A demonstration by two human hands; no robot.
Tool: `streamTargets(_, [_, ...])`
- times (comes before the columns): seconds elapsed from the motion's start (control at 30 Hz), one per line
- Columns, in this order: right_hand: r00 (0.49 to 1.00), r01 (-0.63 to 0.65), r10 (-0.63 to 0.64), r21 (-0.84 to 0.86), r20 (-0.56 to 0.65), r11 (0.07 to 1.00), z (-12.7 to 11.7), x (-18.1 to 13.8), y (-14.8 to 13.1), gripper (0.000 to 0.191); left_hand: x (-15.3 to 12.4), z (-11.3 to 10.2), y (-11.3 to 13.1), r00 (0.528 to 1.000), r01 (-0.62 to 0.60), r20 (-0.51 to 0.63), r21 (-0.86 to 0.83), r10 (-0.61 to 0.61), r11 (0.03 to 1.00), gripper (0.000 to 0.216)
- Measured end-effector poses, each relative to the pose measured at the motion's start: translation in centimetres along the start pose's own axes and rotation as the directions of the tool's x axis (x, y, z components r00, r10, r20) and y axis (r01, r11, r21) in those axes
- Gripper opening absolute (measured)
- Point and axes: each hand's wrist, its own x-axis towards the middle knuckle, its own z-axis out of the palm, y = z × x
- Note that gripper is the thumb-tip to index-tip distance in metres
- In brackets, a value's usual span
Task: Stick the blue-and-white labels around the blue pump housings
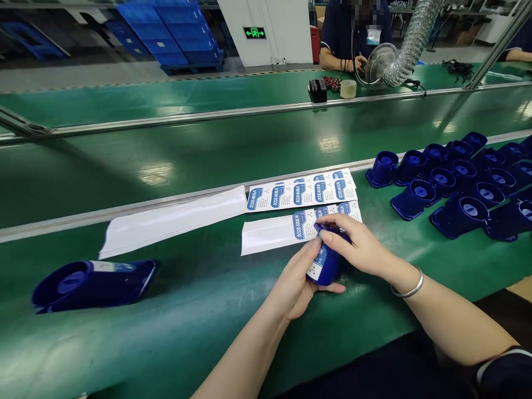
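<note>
A blue plastic housing [333,265] is gripped in my left hand [296,284], its thumb on the near side and fingers beneath. A blue-and-white label [316,267] lies on the housing's side, partly covered by my fingers. From above, my right hand [358,244] closes over the top of the same housing, thumb and fingertips pressing near the label's upper edge. Just behind the hands lies a partly used label sheet [270,234], with a fuller label sheet [301,191] beyond it.
At left, a labelled blue housing [112,285] lies on its side on the green table [187,343]. Several blue housings [419,194] stand at right. White backing paper [174,221] lies along the metal rail. Across it, a person [353,33] works beside a flexible duct [411,47].
</note>
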Motion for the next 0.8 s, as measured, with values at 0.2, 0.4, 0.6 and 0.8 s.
streamTargets(0.2, [1.000, 0.002, -0.002, -0.012, 0.003, 1.000, 0.5, -0.3, -0.1, 0.031, 0.1, -0.2, 0.1, 1.000, 0.017, 0.024, 0.038, -0.018, 0.999, 0.043])
streamTargets(0.4, [1.000, -0.004, 0.005, 0.051, -0.016, 0.999, 0.1, -0.1, 0.1, 0.030, -0.2, -0.1, 0.6, 0.996, -0.004, 0.092, 0.095, -0.004, 0.995, 0.042])
streamTargets(0.6, [0.999, -0.044, 0.047, 0.198, -0.012, 0.979, -0.9, 0.3, 0.4, 0.031, -0.6, -0.4, 0.6, 0.974, -0.092, 0.222, 0.166, 0.054, 0.982, 0.060])
streamTargets(0.8, [0.996, -0.062, 0.074, 0.232, -0.046, 0.971, -1.1, 0.5, 0.3, 0.032, -0.7, -0.9, 0.3, 0.955, -0.171, 0.269, 0.168, 0.122, 0.971, 0.086])
